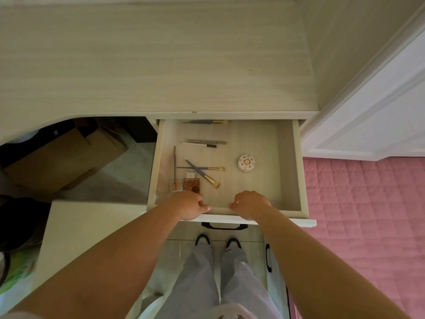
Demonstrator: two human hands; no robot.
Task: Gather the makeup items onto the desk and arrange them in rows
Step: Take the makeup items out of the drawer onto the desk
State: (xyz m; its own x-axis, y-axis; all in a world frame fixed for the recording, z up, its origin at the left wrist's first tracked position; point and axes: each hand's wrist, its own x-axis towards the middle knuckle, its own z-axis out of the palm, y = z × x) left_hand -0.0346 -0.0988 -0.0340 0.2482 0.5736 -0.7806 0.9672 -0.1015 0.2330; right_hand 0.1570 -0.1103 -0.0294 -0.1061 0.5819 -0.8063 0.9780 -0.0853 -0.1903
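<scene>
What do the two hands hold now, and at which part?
Both the left hand and the right hand grip the drawer at the top edge of its front panel, fingers curled over it. No makeup item is held.

a home bedroom, it seemed, pale wood desk (pixel 161 65), pink quilted bedspread (pixel 368 215), white panelled door (pixel 379 111), cardboard box (pixel 57 162) underneath

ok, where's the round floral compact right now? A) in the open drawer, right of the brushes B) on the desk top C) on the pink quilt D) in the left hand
A: the round compact lies on the drawer floor, apart and to the right of the brushes; neither hand touches it.
</scene>
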